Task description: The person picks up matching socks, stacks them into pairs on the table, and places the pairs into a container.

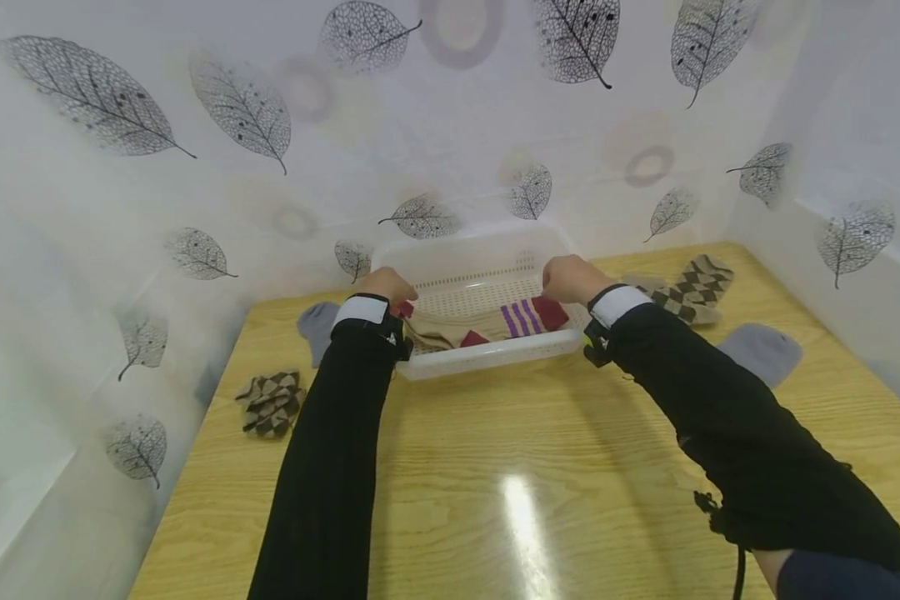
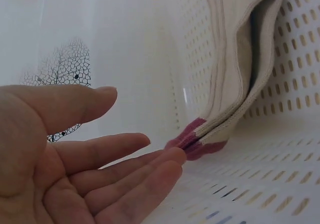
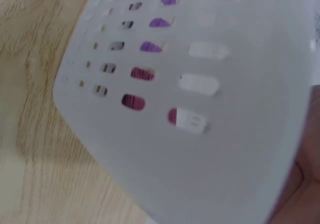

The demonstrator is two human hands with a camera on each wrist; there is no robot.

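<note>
A cream sock (image 1: 450,327) with burgundy ends and purple stripes lies lengthwise in a white perforated basket (image 1: 487,350). My left hand (image 1: 386,286) reaches over the basket's left end. In the left wrist view its fingers are extended and its thumb stands apart, with fingertips right at the burgundy toe (image 2: 192,141). My right hand (image 1: 572,279) is at the basket's right end, just above the sock's burgundy cuff (image 1: 549,313). The basket's wall (image 3: 240,149) mostly hides that hand in the right wrist view, so I cannot tell whether it pinches the cuff.
On the wooden table (image 1: 450,475), a grey sock (image 1: 317,329) and a checked brown sock (image 1: 272,404) lie left of the basket. To the right are another checked sock (image 1: 697,287) and a grey sock (image 1: 761,352). A leaf-patterned sheet (image 1: 450,150) hangs behind.
</note>
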